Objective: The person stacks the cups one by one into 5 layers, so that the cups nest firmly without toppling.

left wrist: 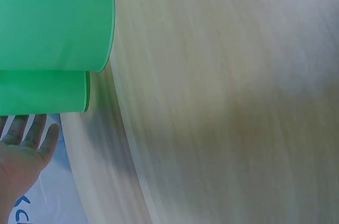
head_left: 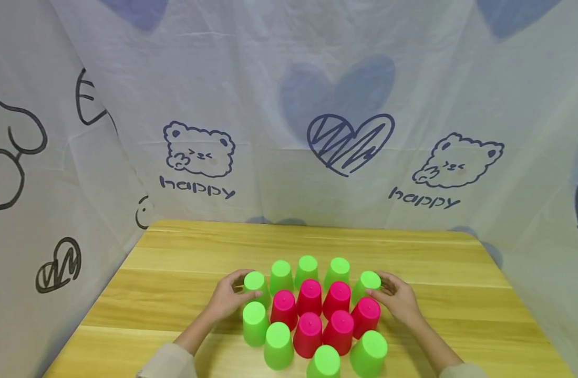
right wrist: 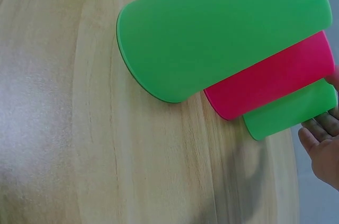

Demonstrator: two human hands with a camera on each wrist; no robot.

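The left hand [head_left: 229, 299] and right hand [head_left: 396, 298], fingers loosely curved, cup the outer green cups [head_left: 256, 284], squeezing the cluster together on the surface [head_left: 175, 273].

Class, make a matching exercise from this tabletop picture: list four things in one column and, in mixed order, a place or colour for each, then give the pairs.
Things:
1. left hand
2. right hand
3. pink cups
4. wooden table

Descriptions:
a. centre of the cluster
b. at the green cup on the right end of the far row
c. beneath all the cups
d. at the green cup on the left end of the far row

Pairs: 1-d, 2-b, 3-a, 4-c
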